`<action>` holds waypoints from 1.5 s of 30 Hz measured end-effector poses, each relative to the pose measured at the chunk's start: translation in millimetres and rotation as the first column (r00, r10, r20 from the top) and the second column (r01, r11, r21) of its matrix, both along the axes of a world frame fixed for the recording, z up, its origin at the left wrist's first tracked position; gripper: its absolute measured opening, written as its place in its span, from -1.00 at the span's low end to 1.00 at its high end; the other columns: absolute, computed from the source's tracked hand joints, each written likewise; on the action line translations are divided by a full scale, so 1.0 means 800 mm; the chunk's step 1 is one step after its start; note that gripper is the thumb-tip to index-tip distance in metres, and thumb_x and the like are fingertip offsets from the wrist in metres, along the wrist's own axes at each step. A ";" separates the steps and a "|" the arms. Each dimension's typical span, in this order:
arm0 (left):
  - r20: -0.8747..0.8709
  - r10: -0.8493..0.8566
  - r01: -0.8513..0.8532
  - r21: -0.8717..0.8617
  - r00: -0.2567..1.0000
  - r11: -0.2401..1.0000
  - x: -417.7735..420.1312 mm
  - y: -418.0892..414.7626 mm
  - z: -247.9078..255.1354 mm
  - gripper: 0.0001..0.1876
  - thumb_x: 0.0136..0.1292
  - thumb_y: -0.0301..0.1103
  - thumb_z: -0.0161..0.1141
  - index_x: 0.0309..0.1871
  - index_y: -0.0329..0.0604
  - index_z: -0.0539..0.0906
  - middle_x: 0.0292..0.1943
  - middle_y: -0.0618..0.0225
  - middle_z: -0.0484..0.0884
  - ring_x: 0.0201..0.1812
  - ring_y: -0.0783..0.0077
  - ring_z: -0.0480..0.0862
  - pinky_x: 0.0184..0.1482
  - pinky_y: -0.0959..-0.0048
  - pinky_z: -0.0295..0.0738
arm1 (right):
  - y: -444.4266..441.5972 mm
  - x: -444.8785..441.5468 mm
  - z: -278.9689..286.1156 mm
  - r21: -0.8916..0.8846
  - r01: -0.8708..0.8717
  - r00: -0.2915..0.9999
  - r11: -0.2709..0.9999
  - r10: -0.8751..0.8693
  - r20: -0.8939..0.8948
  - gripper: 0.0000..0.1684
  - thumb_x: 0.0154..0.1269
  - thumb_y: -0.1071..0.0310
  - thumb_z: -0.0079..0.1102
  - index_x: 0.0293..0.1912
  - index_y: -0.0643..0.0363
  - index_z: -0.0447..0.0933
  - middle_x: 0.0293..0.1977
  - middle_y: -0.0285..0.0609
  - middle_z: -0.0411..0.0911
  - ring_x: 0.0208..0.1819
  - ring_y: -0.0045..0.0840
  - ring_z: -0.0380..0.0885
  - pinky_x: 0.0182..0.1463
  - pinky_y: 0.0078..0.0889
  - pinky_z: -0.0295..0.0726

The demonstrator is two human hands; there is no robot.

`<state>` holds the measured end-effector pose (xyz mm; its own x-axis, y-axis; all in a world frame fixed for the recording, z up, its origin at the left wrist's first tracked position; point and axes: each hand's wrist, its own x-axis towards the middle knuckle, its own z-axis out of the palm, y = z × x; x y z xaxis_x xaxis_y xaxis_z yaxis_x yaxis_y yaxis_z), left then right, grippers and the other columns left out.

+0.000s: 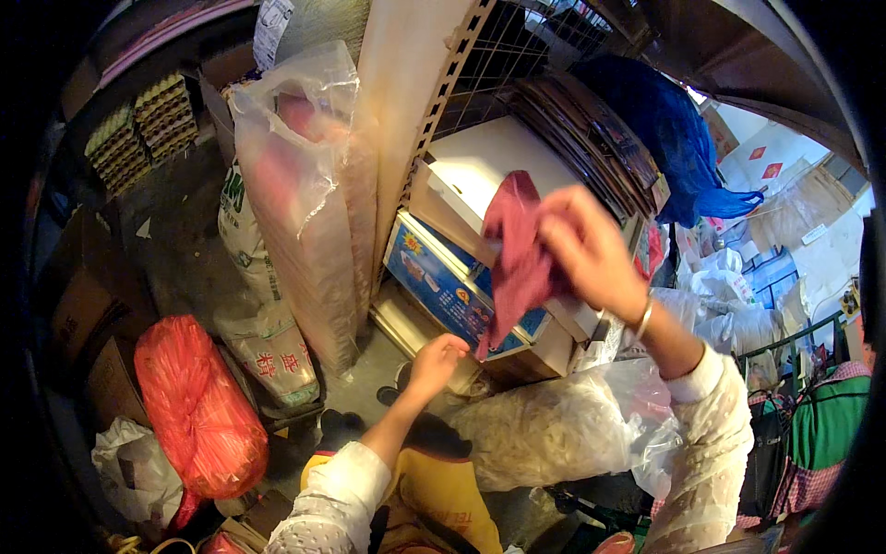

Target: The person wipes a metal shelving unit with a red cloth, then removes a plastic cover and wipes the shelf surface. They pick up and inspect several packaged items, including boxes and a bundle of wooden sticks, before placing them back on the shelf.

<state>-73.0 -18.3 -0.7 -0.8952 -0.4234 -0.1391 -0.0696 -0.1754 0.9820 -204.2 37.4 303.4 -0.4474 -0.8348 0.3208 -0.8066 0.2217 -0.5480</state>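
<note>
My right hand [588, 253] grips a dark red cloth [516, 270], blurred by motion. The cloth hangs over a stack of cardboard boxes in front of me. Near the cloth's lower tip is my left hand [436, 367], its fingers curled; no object shows in it, and whether the fingers meet is unclear. Beneath the cloth lie a blue printed box [436, 280] and, on top, a white-topped carton [477, 159]. I wear a yellow apron [443, 492] that bears writing.
A tall clear plastic bag [304, 228] stands left of a slotted metal post [443, 90]. A red plastic bag [201, 408] sits lower left. Below the boxes lies a filled clear bag [547, 429]. Flattened cardboard [588, 138] and a blue bag [644, 131] are behind.
</note>
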 end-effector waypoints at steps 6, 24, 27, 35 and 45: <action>-0.028 -0.050 0.050 0.019 0.998 0.999 -0.008 0.007 0.008 -0.81 0.30 -0.45 -0.05 -0.20 -0.14 0.61 -0.34 0.41 0.64 -0.34 0.57 0.58 -0.24 0.56 0.47 | -0.153 -0.015 0.108 -0.694 -0.130 0.873 0.708 -0.250 -0.418 -0.61 0.29 0.29 0.16 0.00 0.31 0.34 -0.16 -0.01 0.47 -0.13 -0.32 0.50 -0.04 -0.38 0.48; -0.026 -0.071 0.072 0.054 0.997 0.996 -0.006 0.000 0.006 -0.83 0.30 -0.49 -0.02 -0.17 -0.20 0.61 -0.32 0.37 0.65 -0.27 0.54 0.61 -0.19 0.52 0.50 | -0.207 -0.027 0.088 -0.757 -0.173 0.811 0.630 -0.345 -0.472 -0.70 0.13 0.52 0.05 -0.11 0.34 0.28 -0.22 0.14 0.41 -0.17 -0.07 0.42 -0.04 -0.19 0.41; -0.046 -0.063 0.066 0.071 0.997 0.995 -0.001 -0.002 0.007 -0.82 0.31 -0.50 -0.03 -0.16 -0.18 0.61 -0.33 0.36 0.64 -0.28 0.54 0.60 -0.20 0.52 0.50 | -0.217 -0.009 0.110 -0.776 -0.098 0.862 0.623 -0.336 -0.379 -0.71 0.20 0.40 0.02 -0.09 0.32 0.35 -0.21 0.11 0.44 -0.05 -0.10 0.41 0.04 -0.11 0.38; -0.007 -0.079 0.079 -0.019 0.997 0.997 -0.003 -0.003 0.007 -0.83 0.26 -0.53 0.00 -0.19 -0.17 0.62 -0.31 0.36 0.66 -0.24 0.54 0.62 -0.20 0.55 0.50 | -0.160 -0.016 -0.040 -0.038 -0.080 0.855 0.996 0.049 -0.516 -0.78 0.21 0.41 0.02 -0.13 0.21 0.33 -0.27 0.07 0.46 -0.31 -0.12 0.58 -0.27 -0.09 0.57; -0.007 -0.044 0.044 0.076 0.999 0.996 0.001 -0.003 0.009 -0.86 0.26 -0.47 0.05 -0.21 -0.16 0.63 -0.34 0.38 0.66 -0.29 0.53 0.61 -0.22 0.55 0.48 | -0.219 -0.001 0.075 -0.774 -0.084 0.838 0.628 -0.375 -0.395 -0.45 0.30 0.37 0.01 0.22 0.40 0.19 0.02 0.21 0.34 0.04 -0.05 0.38 0.15 -0.21 0.36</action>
<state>-72.1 -20.7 6.4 -0.9135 -0.3721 -0.1646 -0.0738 -0.2463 0.9664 -205.2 -138.1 363.5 -0.1324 -0.1378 0.9816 -0.9899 0.0681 -0.1240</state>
